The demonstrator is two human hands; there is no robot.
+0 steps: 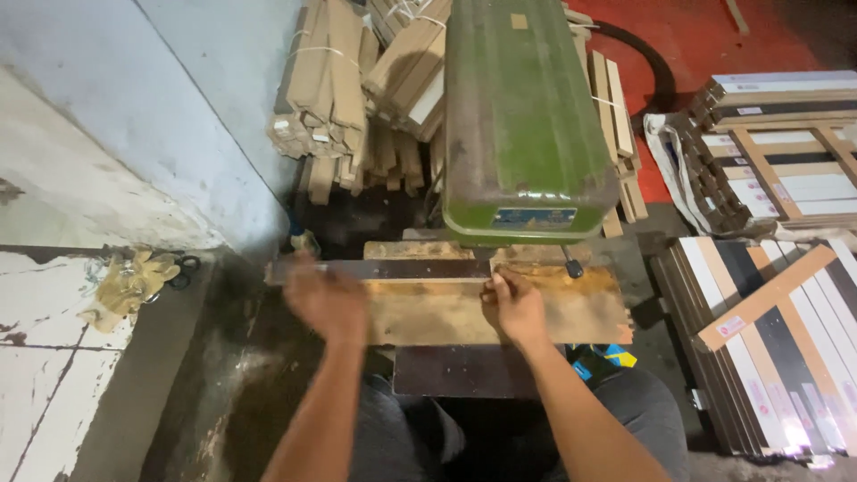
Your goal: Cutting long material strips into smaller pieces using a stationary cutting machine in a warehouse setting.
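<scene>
Dark strip [393, 269], one, gripped by left hand [327, 302] and right hand [514, 306] under one green machine [522, 116].

Worn green painted metal machine [522, 116], rough stained wooden board [500, 308], dark matt strip [402, 269]

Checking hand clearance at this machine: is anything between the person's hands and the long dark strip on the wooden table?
Nothing visible. The left hand and right hand both rest directly on the long dark strip, which lies across the worn wooden table under the green machine head.
</scene>
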